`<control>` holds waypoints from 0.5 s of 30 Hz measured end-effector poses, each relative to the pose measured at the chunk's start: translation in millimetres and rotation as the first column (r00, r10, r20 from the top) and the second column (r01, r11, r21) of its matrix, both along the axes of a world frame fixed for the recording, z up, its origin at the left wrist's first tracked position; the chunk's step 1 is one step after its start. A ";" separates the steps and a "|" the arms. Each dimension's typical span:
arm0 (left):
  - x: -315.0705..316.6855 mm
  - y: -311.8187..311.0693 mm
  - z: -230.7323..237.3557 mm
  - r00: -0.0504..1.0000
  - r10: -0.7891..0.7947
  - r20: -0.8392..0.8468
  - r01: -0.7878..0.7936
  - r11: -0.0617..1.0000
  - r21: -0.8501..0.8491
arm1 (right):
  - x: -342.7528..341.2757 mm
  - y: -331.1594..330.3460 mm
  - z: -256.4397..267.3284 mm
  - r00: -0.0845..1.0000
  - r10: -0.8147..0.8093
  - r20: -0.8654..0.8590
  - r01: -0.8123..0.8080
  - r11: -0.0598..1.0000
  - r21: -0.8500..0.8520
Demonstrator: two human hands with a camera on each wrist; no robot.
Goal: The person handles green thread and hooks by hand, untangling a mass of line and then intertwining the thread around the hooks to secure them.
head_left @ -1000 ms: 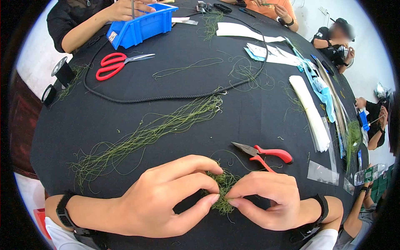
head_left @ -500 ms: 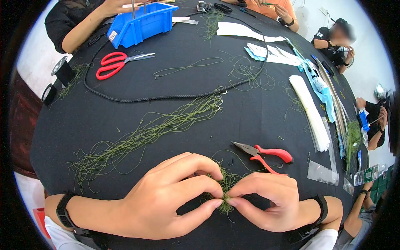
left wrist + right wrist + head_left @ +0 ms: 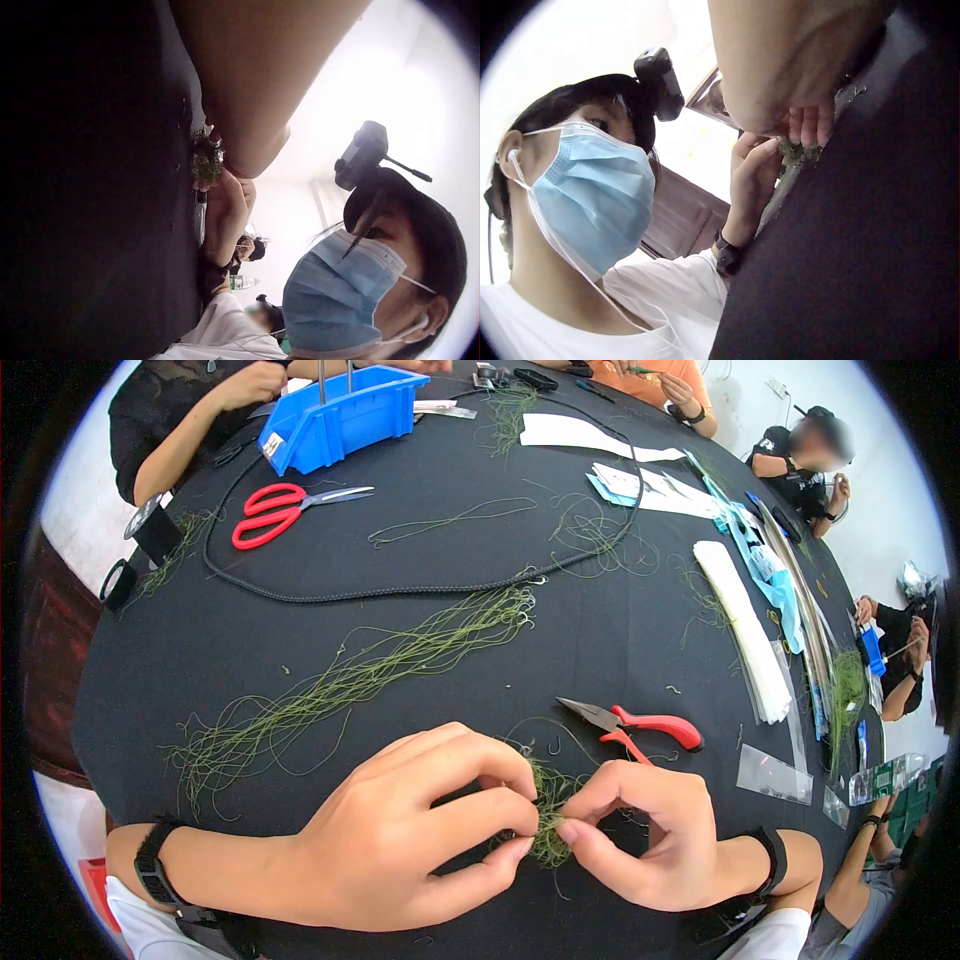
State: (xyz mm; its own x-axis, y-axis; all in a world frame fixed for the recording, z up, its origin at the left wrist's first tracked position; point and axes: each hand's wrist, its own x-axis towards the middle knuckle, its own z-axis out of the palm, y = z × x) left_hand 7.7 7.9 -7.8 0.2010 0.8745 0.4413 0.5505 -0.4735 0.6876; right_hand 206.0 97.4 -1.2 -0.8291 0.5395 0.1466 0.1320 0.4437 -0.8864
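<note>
A tangled clump of green fishing line (image 3: 552,848) lies between my two hands on the dark tablecloth. My left hand (image 3: 420,825) pinches its left side with thumb and fingers, and its index finger curls over the top. From the other side, my right hand (image 3: 655,835) pinches strands between thumb and index fingertip. Both wrist views also show the clump (image 3: 207,159) between the fingers, close over the cloth. Just behind it lies a small fish hook (image 3: 556,746). Red-handled pliers (image 3: 655,726) rest beyond my right hand, one handle partly behind the knuckles.
A long bundle of green lines with hooks (image 3: 400,650) stretches behind my left hand. Farther back are red scissors (image 3: 270,515), a black cord (image 3: 330,598) and a blue bin (image 3: 340,425). White strips (image 3: 745,635) and clear plastic pieces (image 3: 775,775) lie right. Other people sit around.
My right fingertips have shifted slightly right and up, drawing strands a little apart from my left fingertips. Across the table, another person's hand has moved away from the blue bin's rods.
</note>
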 end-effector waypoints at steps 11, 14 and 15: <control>1.4 1.8 -1.4 0.998 -0.027 -0.051 0.031 0.995 0.094 | -6.5 4.7 17.5 0.997 0.045 -0.064 -0.004 0.849 0.529; 2.9 1.5 -3.2 0.999 -0.022 -0.033 0.025 0.994 0.104 | -7.4 5.4 9.0 0.992 0.112 -0.054 -0.064 0.832 0.551; 2.6 1.7 -3.8 0.999 -0.023 -0.022 0.025 0.995 0.096 | -7.0 5.7 4.3 0.992 0.109 -0.067 -0.054 0.831 0.553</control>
State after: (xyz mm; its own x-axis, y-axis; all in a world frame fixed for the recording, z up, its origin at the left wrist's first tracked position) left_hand 10.3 9.6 -11.6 0.2314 0.8228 0.5191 0.5517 -0.5505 0.6266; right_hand 199.0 103.1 3.1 -0.8342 0.2783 0.4760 0.0038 0.8662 -0.4997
